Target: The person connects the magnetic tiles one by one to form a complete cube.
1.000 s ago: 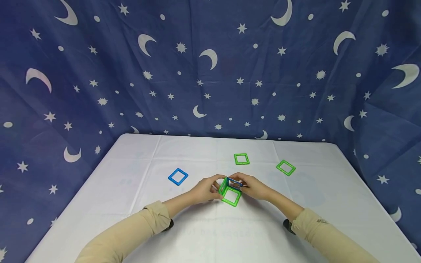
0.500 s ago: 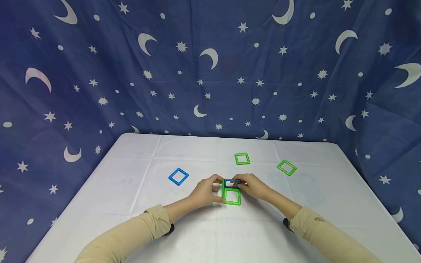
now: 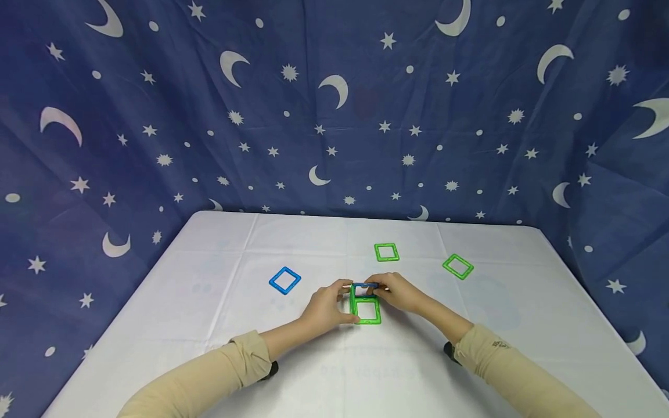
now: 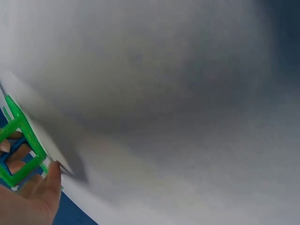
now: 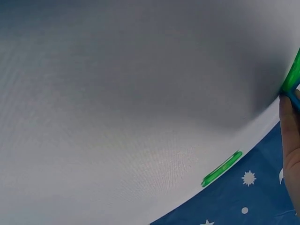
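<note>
A small corner of magnetic tiles sits mid-table in the head view. Its base is a flat green square tile [image 3: 368, 321]; a second green tile [image 3: 352, 304] stands upright along the left edge, and a blue square tile [image 3: 364, 296] stands along the back. My left hand [image 3: 324, 307] holds the upright green tile, thumb at the near corner and fingers at the far one. My right hand [image 3: 399, 292] pinches the blue tile at its right side. In the left wrist view, the upright green tile's frame [image 4: 29, 136] partly hides the blue tile.
A loose blue square tile [image 3: 284, 291] lies to the left on the white cloth [image 3: 407, 389]. Farther back lie two loose green tiles, one behind the corner [image 3: 387, 259] and one to its right [image 3: 458, 277]. A starry blue curtain [image 3: 272, 87] hangs behind the table.
The tile corner has turned so its near edge lies square to me, and shifted slightly left. The blue tile has swung in line with the base's back edge. Both hands keep their hold.
</note>
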